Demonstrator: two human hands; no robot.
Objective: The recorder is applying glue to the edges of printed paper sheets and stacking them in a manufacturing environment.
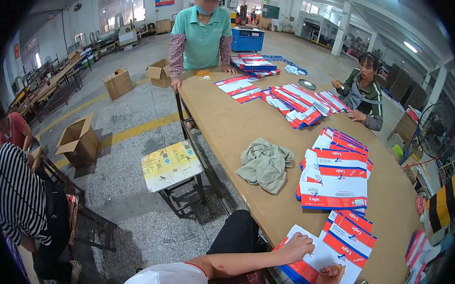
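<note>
Reaching in from the bottom edge, the left hand lies palm down on a stack of flat red, white and blue cartons at the near end of the long brown table, forearm bare and running almost level across the view, fingers curled loosely over the top sheet's edge. The right hand sits lower, knuckles up, fingers folded in on the same sheet's corner (whether it truly pinches it, I cannot tell). A second pile of cartons lies just beyond, with a crumpled grey-green cloth to its left. A person in a green shirt leans both hands on the far end.
</note>
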